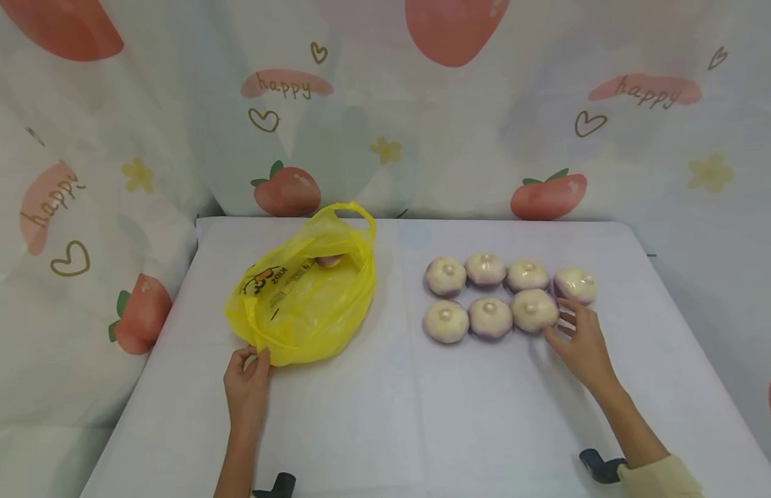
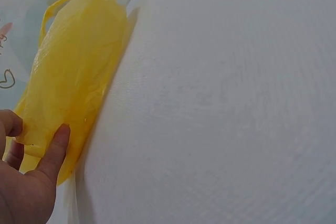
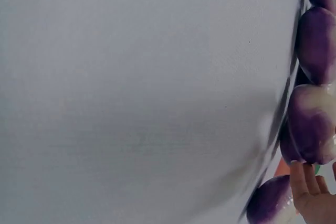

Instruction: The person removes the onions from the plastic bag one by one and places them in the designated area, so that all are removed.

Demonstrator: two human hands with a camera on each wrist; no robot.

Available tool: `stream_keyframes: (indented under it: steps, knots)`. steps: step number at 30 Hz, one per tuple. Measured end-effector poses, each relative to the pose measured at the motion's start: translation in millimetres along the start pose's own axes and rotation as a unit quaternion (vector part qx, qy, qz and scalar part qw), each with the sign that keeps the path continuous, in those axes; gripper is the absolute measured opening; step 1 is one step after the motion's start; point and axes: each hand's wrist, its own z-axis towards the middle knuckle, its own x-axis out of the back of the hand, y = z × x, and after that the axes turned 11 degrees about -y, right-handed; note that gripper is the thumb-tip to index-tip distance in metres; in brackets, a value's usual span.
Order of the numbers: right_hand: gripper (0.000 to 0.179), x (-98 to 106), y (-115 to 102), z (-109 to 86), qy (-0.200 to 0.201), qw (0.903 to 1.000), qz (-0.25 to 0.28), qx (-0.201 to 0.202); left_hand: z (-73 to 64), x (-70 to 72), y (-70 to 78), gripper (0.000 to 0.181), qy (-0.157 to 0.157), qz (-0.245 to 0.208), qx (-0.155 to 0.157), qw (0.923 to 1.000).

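A yellow plastic bag [image 1: 311, 325] lies on the left of the table with its mouth spread. My left hand [image 1: 247, 379] pinches the bag's near edge between thumb and fingers; the left wrist view shows the bag's side [image 2: 79, 66] standing above this hand [image 2: 31, 182]. Inside the bag, part of a purplish turnip [image 1: 329, 261] shows. On the right, several purple-and-white turnips sit in two rows. My right hand [image 1: 581, 344] grips the right side of the front row's end turnip [image 1: 535, 310]. In the right wrist view, fingertips meet this turnip's [image 3: 311, 121] lower edge.
Close to the right fingertips sits the back row's end turnip [image 1: 575, 285]. Other turnips [image 1: 446, 321] stand side by side to the left. A white cloth covers the table [image 1: 385, 415], and a printed curtain [image 1: 423, 138] hangs behind it.
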Motion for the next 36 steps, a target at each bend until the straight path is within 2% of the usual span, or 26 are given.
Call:
stream_keyframes:
  steps: [5,12,19,25,29,36]
  knots:
    - [0.06,-0.1,2.6,-2.0,-0.001,0.9998,-0.011,-0.017,0.1,0.1,0.4,0.027,0.0,0.004,-0.001,1.0]
    - [0.072,-2.0,8.0,-4.6,-0.048,0.9963,-0.053,-0.048,-0.3,-0.3,1.8,0.027,-0.002,-0.001,0.002,1.0]
    - [0.068,-2.0,8.7,-7.2,-0.04,0.9962,-0.067,-0.041,0.4,-0.9,0.9,0.027,-0.002,-0.006,0.0,1.0]
    - [0.068,-1.6,12.3,-8.0,-0.04,0.9953,-0.071,-0.051,1.2,-1.6,0.9,0.025,-0.004,-0.014,-0.001,0.9999]
    - [0.071,-1.5,11.0,-6.9,-0.026,0.9955,-0.071,-0.058,1.5,-1.6,1.7,0.026,-0.004,-0.008,-0.001,1.0]
    - [0.074,-1.5,-0.6,-4.9,0.031,0.9949,-0.079,-0.055,1.3,-1.4,2.4,0.026,-0.009,-0.008,0.003,0.9999]
